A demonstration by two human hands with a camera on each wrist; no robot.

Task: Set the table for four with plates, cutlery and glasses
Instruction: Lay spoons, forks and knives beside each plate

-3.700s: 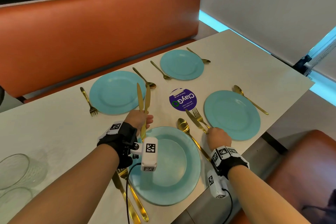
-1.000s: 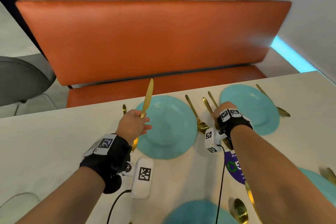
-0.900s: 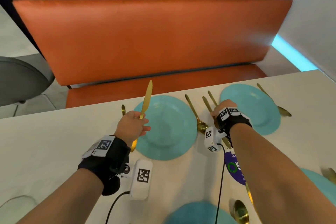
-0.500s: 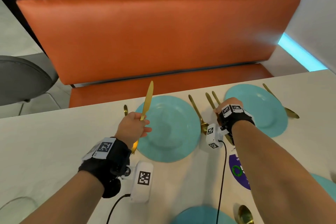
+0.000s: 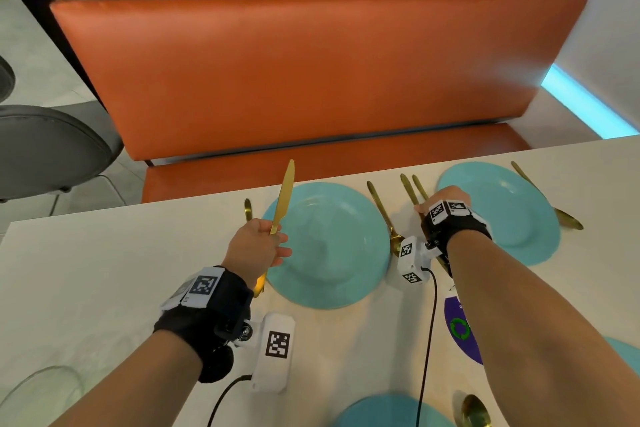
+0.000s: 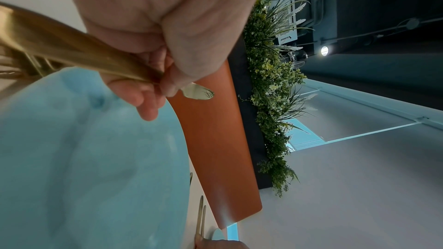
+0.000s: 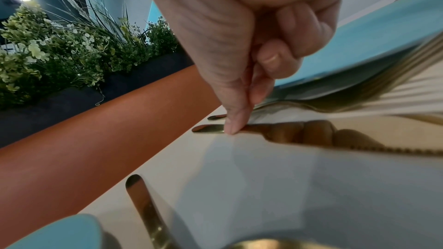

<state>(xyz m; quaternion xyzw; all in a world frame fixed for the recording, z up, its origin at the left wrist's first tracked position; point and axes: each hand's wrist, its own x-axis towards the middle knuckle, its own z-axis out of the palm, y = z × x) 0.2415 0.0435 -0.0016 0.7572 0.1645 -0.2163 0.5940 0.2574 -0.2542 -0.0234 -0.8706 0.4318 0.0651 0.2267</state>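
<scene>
My left hand (image 5: pixel 273 236) grips a gold knife (image 5: pixel 284 194) by the handle, blade pointing up and away, at the left rim of the far left blue plate (image 5: pixel 329 246). In the left wrist view the fingers (image 6: pixel 153 101) curl round the knife's handle (image 6: pixel 72 52). A fork (image 5: pixel 247 210) lies just left of that hand. My right hand (image 5: pixel 440 199) is between the two far plates, its fingertips (image 7: pixel 232 128) pinching the handle of a second knife (image 7: pixel 383 150) that lies flat on the table beside a fork (image 5: pixel 419 187). A spoon (image 5: pixel 384 215) lies right of the left plate.
The far right plate (image 5: pixel 502 211) has a spoon (image 5: pixel 550 208) at its right. A near plate (image 5: pixel 391 409), a spoon (image 5: pixel 476 412) and a purple round sticker (image 5: pixel 460 329) are closer to me. A glass (image 5: pixel 41 392) stands bottom left. An orange bench (image 5: pixel 311 73) runs behind the table.
Both hands carried knives from the near plate to the far side. Over the last second the right hand's knife has settled flat beside the fork; the left hand's knife stays raised.
</scene>
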